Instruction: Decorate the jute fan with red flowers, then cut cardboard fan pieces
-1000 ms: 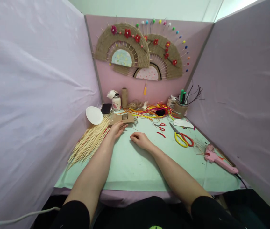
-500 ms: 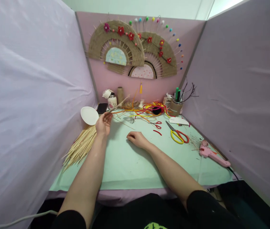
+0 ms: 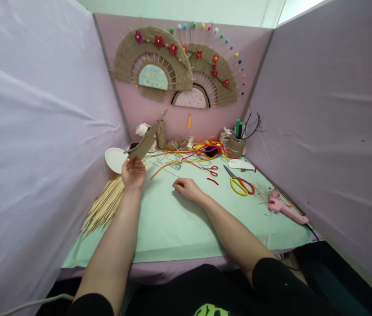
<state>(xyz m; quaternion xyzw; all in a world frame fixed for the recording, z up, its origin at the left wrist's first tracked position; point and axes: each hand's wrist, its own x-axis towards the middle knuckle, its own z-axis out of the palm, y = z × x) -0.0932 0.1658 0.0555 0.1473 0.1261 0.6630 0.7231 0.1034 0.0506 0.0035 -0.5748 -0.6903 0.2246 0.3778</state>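
My left hand [image 3: 134, 173] is raised over the left of the table, palm up, its curled fingers closed on the lower end of a flat brown cardboard-like piece [image 3: 145, 142]. That piece slants up to the right and has a ragged edge; a thin twig-like bit sticks out at its top. My right hand [image 3: 187, 188] rests on the table near the middle with fingers pinched together; whatever may be between them is too small to make out. Just beyond it lie small red-handled scissors [image 3: 213, 171] and a short red strip [image 3: 212, 181].
Bundled thin sticks [image 3: 103, 204] and a white bowl [image 3: 116, 159] are on the left. Large scissors [image 3: 241, 184] and a pink glue gun [image 3: 286, 208] lie right. Coloured pipe cleaners [image 3: 202, 151] tangle at the back, below two twine-wrapped fans [image 3: 153, 46] on the wall.
The brown piece in my left hand has turned, from nearly edge-on to showing its broad face, and tips up higher. An orange strand's end now shows beside it. My right hand stays put.
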